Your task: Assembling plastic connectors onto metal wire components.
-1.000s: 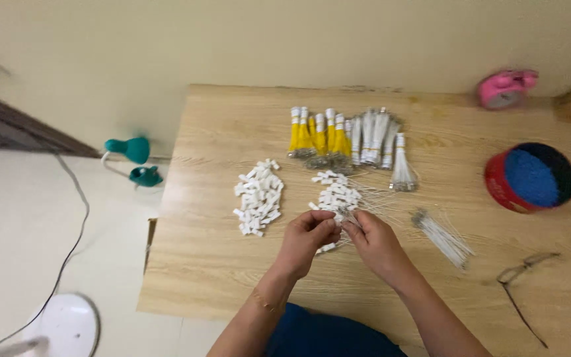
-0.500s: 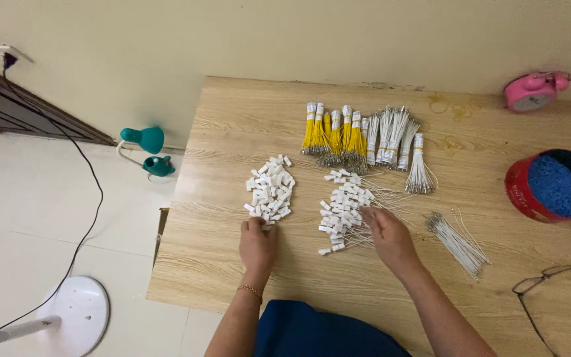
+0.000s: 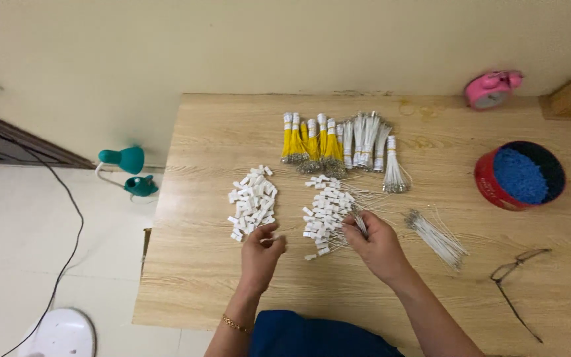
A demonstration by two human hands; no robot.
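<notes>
Hiding thin wires [image 3: 359,221]: right hand [image 3: 378,246]

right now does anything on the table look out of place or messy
Nothing looks spilled or damaged. The eyeglasses lie folded open near the table's right edge, apart from the work. The left hand is at the pile of white clips; the right hand pinches thin wires beside the tagged pile.

A pink alarm clock [image 3: 492,90] is standing at the wooden table's [image 3: 219,291] far edge; a red tin [image 3: 519,176] of blue bits is sitting near it; eyeglasses [image 3: 517,281] are lying folded open at the right; a teal lamp [image 3: 125,170] is resting on the floor beside the table
</notes>
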